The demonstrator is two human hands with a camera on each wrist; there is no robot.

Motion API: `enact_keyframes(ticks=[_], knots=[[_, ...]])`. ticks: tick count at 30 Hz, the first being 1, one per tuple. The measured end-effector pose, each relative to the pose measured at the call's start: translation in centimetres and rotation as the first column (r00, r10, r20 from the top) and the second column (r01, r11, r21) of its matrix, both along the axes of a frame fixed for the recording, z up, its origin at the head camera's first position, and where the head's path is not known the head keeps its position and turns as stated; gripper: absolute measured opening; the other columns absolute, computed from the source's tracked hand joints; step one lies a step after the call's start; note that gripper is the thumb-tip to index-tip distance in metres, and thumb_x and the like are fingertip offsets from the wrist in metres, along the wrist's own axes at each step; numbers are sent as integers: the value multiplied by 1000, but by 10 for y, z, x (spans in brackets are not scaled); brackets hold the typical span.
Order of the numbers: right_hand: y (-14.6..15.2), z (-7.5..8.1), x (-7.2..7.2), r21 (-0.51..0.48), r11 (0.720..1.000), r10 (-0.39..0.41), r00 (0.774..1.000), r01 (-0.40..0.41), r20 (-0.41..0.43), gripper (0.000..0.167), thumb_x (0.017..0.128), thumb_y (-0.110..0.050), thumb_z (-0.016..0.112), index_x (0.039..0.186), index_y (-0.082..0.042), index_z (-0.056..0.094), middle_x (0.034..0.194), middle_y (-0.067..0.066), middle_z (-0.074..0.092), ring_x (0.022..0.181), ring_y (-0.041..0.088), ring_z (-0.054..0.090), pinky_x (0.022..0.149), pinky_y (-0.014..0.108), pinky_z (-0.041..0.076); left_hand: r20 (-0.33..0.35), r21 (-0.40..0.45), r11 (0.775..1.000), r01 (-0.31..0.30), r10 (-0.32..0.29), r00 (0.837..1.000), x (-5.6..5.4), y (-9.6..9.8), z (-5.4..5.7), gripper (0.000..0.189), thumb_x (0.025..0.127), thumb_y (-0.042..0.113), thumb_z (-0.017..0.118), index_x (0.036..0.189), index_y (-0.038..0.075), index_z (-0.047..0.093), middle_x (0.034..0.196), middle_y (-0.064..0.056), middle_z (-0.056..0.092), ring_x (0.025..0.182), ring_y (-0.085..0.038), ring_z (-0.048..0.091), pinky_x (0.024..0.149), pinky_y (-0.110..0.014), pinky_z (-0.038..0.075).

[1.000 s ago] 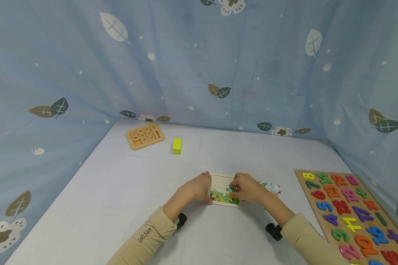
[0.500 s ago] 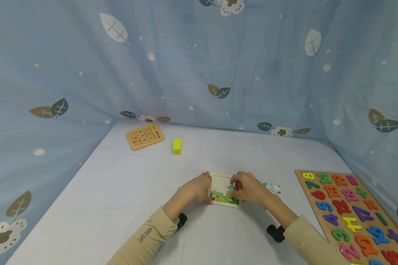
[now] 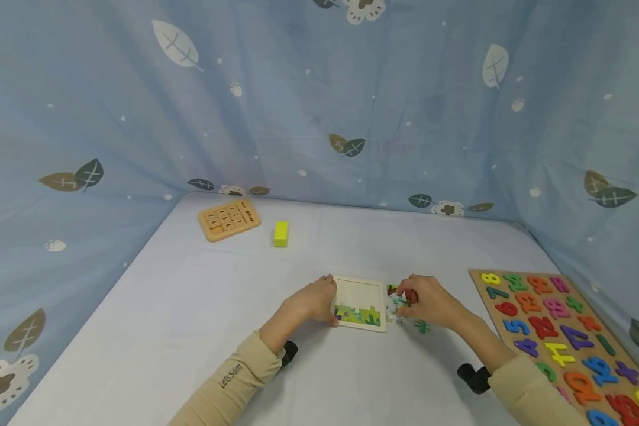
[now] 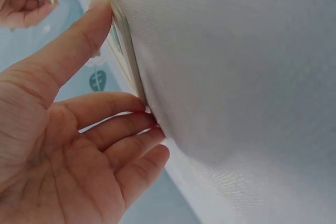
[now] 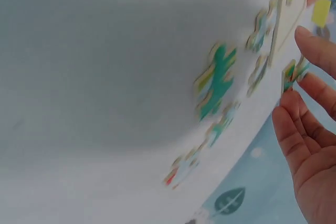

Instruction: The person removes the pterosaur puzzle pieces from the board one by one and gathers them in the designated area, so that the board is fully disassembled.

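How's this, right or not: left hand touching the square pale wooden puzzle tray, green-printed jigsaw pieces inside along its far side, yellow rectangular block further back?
Not quite: the green-printed jigsaw pieces inside the square pale wooden puzzle tray lie along its near side, not the far side; the head view shows it. The rest stands.

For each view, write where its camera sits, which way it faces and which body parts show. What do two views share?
Head: on the head, facing forward and down at the table; left hand, right hand and sleeves show.
Left wrist: on that wrist, facing the puzzle tray; left hand large, part of right hand at top left.
Right wrist: on that wrist, facing the loose puzzle pieces; right hand at right, part of left hand at top right.
Shared: head and right wrist both show the yellow block.
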State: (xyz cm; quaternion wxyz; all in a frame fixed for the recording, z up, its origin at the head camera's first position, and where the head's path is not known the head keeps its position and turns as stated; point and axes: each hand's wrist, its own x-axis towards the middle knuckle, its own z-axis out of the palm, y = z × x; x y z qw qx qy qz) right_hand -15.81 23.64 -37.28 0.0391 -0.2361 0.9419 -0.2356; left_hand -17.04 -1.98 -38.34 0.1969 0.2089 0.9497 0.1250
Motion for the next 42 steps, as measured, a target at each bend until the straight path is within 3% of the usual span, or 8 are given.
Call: enact_keyframes(ticks=[7, 15, 19, 27, 42], knots=[[30, -1, 5, 50, 997, -55, 998, 55, 0, 25, 72, -15, 83, 90, -5, 69, 70, -3, 50, 63, 6, 41, 53, 19, 38, -33, 16, 1000, 21, -21, 999, 1, -2, -1, 90, 76, 29, 82, 142, -10, 36, 153, -23, 32, 144, -32, 30, 119, -38, 28], [63, -11, 17, 80, 992, -95, 995, 97, -24, 26, 69, -18, 85, 86, -7, 69, 68, -5, 50, 61, 1, 39, 53, 20, 38, -19, 14, 1000, 25, -25, 1000, 0, -2, -2, 90, 77, 29, 81, 144, -9, 34, 154, -23, 29, 145, -32, 28, 119, -39, 28], [72, -13, 21, 92, 988, -125, 992, 124, 3, 27, 69, -18, 85, 86, -6, 69, 68, -4, 49, 60, 1, 38, 52, 20, 35, -22, 10, 1000, 25, -25, 999, 0, -3, -2, 91, 77, 30, 81, 144, -9, 34, 154, -23, 29, 145, -32, 28, 119, -39, 28], [76, -19, 24, 181, 963, -211, 976, 198, 58, 30, 69, -24, 86, 89, -9, 70, 70, -5, 50, 64, 6, 42, 53, 20, 35, -21, 17, 1000, 21, -21, 1000, 1, -2, -1, 90, 77, 29, 82, 144, -9, 35, 154, -23, 30, 145, -32, 29, 118, -39, 29], [77, -19, 21, 174, 970, -195, 973, 172, 126, 39, 67, -35, 86, 94, -10, 72, 74, -6, 54, 66, 5, 45, 56, 19, 39, -13, 27, 1000, 14, -14, 1000, 1, -2, -2, 90, 77, 29, 81, 144, -8, 34, 155, -22, 29, 145, -31, 27, 118, -39, 29]])
